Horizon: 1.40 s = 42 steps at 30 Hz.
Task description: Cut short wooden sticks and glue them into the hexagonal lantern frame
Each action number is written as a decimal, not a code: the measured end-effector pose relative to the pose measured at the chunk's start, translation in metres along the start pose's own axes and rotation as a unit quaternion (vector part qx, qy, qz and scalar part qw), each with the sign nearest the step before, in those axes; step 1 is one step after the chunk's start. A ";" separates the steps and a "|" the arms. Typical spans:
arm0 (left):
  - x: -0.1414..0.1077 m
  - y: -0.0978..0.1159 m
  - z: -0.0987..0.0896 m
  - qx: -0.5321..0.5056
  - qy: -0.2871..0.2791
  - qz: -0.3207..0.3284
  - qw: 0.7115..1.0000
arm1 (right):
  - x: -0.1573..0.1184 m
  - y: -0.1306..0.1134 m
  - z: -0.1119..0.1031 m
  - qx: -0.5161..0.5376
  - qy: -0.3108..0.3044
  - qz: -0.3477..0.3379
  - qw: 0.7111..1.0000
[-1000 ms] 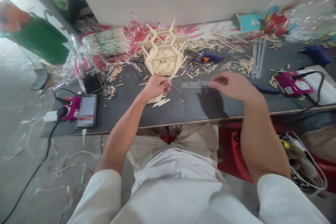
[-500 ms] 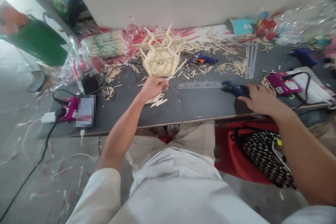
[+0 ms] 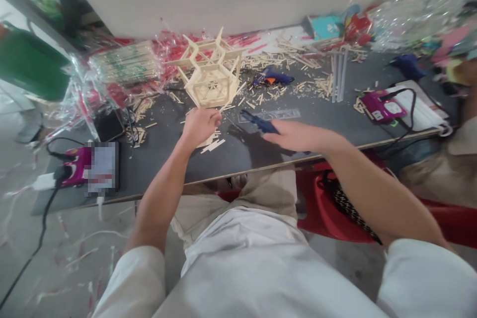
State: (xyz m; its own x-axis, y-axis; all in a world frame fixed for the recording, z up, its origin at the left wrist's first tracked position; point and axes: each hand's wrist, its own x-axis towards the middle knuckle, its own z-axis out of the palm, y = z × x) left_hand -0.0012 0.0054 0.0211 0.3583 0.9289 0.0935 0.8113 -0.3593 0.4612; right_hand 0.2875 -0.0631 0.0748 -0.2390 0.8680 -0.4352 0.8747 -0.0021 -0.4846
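Observation:
My left hand [image 3: 201, 126] is closed in a pinch, with a thin wooden stick [image 3: 233, 97] rising from its fingertips. Right behind it stands a lantern-like frame of pale wooden sticks [image 3: 212, 87], with a hexagonal face and upright points. Whether the fingers touch the frame I cannot tell. In my right hand [image 3: 290, 135] are dark blue pliers [image 3: 259, 121], jaws pointing left toward the left hand. Below the pliers' tip the desk carries a shadow. A clear plastic ruler [image 3: 286, 114] lies just behind the pliers. Short sticks [image 3: 212, 144] lie beside my left wrist.
A blue glue gun [image 3: 274, 77] lies among scattered stick offcuts. Clear glue sticks [image 3: 340, 77] are to its right. Purple power strips [image 3: 382, 106] sit at both sides, with cables. A phone [image 3: 102, 166] is at left. Wrapped stick bundles [image 3: 126, 62] line the back.
My right hand has carried the pliers left from the desk's right side, past the ruler, toward my left hand. The left hand keeps its pinch by the frame. The view has shifted right.

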 end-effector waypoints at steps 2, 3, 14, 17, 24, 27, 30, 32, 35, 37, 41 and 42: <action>-0.001 0.004 -0.004 0.048 0.000 -0.009 0.999 | 0.007 -0.024 0.005 0.028 -0.016 -0.010 0.999; -0.002 0.006 -0.006 0.064 -0.001 -0.014 0.998 | 0.010 -0.034 0.007 0.040 -0.021 -0.008 0.999; -0.009 0.023 -0.011 0.170 -0.044 -0.028 0.984 | 0.025 -0.065 0.018 0.093 -0.004 -0.003 0.996; -0.009 0.024 -0.012 0.165 -0.048 -0.024 0.985 | 0.029 -0.065 0.029 0.090 0.024 -0.009 0.996; -0.011 0.030 -0.015 0.164 -0.043 -0.071 0.983 | 0.033 -0.058 0.043 0.043 0.079 -0.035 0.995; -0.012 0.033 -0.014 0.163 -0.037 -0.082 0.983 | 0.032 -0.060 0.043 0.011 0.070 -0.007 0.997; -0.013 0.037 -0.013 0.152 -0.039 -0.091 0.983 | 0.031 -0.062 0.046 0.006 0.082 0.034 0.996; -0.013 0.039 -0.013 0.147 -0.039 -0.093 0.984 | 0.032 -0.063 0.049 0.003 0.096 0.051 0.994; -0.013 0.041 -0.012 0.140 -0.028 -0.094 0.985 | 0.033 -0.062 0.053 -0.018 0.104 0.051 0.993; -0.012 0.040 -0.010 0.138 -0.019 -0.099 0.985 | 0.034 -0.062 0.053 -0.035 0.104 0.052 0.993; -0.011 0.035 -0.005 0.125 0.000 -0.096 0.987 | 0.037 -0.062 0.052 -0.067 0.102 0.055 0.991; -0.011 0.033 -0.004 0.121 0.003 -0.093 0.988 | 0.037 -0.062 0.051 -0.072 0.102 0.055 0.991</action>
State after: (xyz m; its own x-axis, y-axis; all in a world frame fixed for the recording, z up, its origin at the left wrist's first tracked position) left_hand 0.0199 -0.0168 0.0386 0.1906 0.9812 0.0316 0.9500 -0.1925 0.2459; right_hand 0.2030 -0.0562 0.0494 -0.0617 0.9486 -0.3103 0.9453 -0.0442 -0.3232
